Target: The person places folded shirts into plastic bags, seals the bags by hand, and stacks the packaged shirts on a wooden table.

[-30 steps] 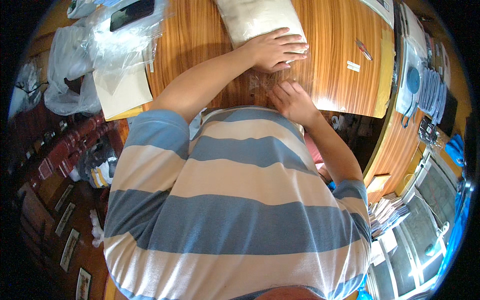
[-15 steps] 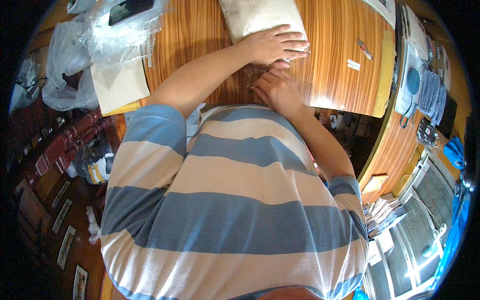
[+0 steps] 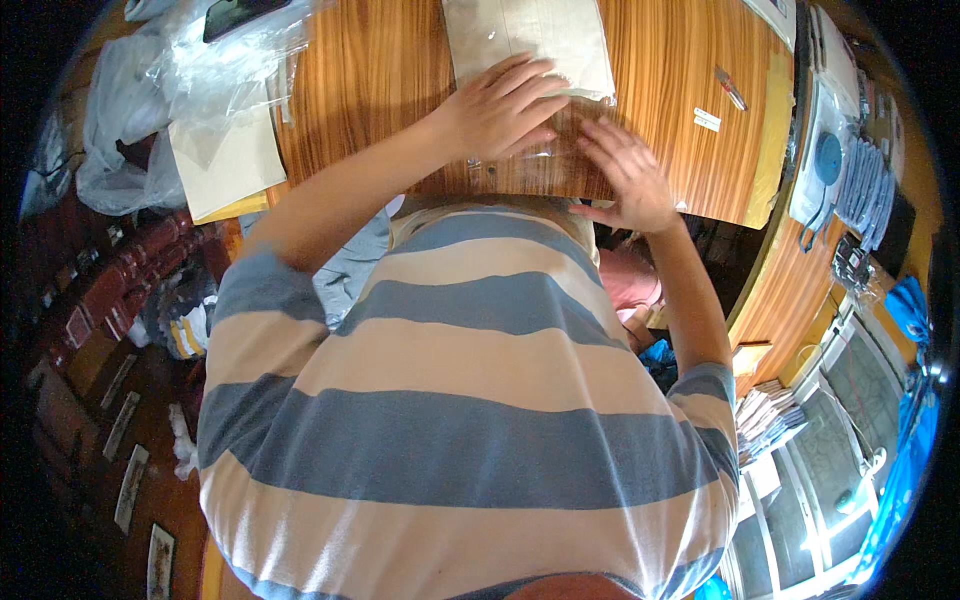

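A flat cream-coloured packet in a clear plastic bag (image 3: 535, 35) lies on the wood-grain table in front of me. My left hand (image 3: 503, 110) is spread across the near left part of the bag, fingers pointing right, palm down and gripping nothing. Beside the bag's near right corner is my right hand (image 3: 630, 178), its fingers apart and slightly blurred. The bag's transparent near end stretches between both hands toward the table's front edge. Whether the right fingertips touch the plastic, I cannot tell.
On the table's left are crumpled clear plastic bags (image 3: 225, 75), a black phone (image 3: 240, 14) and a cream sheet (image 3: 228, 165). A small cutter knife (image 3: 730, 88) and a white label (image 3: 706, 119) lie to the right. Folded blue-grey items (image 3: 866, 190) are stacked farther right.
My left hand has slid left and nearer to me over the bag. My right hand has moved right, away from the left, and its fingers have spread.
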